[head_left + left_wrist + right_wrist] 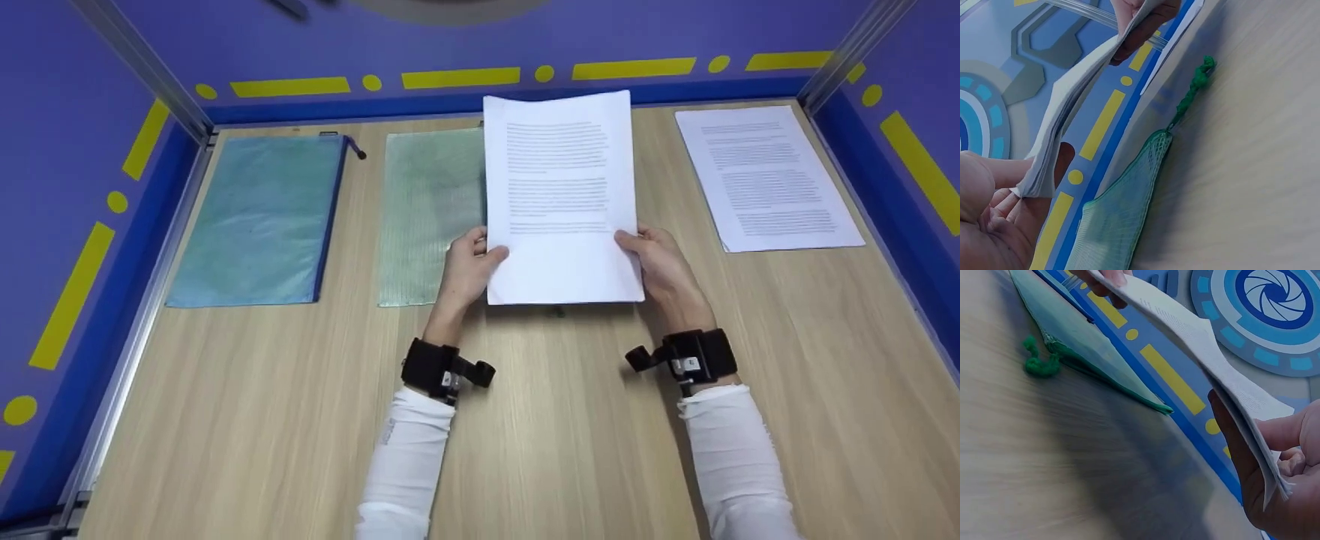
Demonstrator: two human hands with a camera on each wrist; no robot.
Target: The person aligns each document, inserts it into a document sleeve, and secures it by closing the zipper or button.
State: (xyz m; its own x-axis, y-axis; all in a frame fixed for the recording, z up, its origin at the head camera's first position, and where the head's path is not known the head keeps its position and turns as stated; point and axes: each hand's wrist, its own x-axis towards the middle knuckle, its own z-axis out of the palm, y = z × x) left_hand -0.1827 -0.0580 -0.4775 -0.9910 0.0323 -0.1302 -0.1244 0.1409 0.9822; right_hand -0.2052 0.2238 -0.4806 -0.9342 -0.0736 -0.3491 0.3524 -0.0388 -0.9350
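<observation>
Both hands hold a stack of printed white paper (pixel 562 172) up over the table, text side facing the head camera. My left hand (pixel 466 266) grips its left edge, thumb on the front page and fingers behind. On the opposite edge, my right hand (pixel 667 270) pinches in the same way. Several layered sheets show along the stack's side in the left wrist view (pixel 1053 146). Beneath and partly hidden by the paper lies a green mesh zip pouch (pixel 427 217). A knotted green cord (pixel 1193 90) hangs from the pouch's corner and lies on the wood.
A blue-green zip pouch (pixel 259 221) with a dark blue zipper edge lies at the left. Another printed paper stack (pixel 772 180) lies at the far right. Blue partition walls (pixel 442 45) with yellow markings enclose the wooden table (pixel 562 435) at the back and sides.
</observation>
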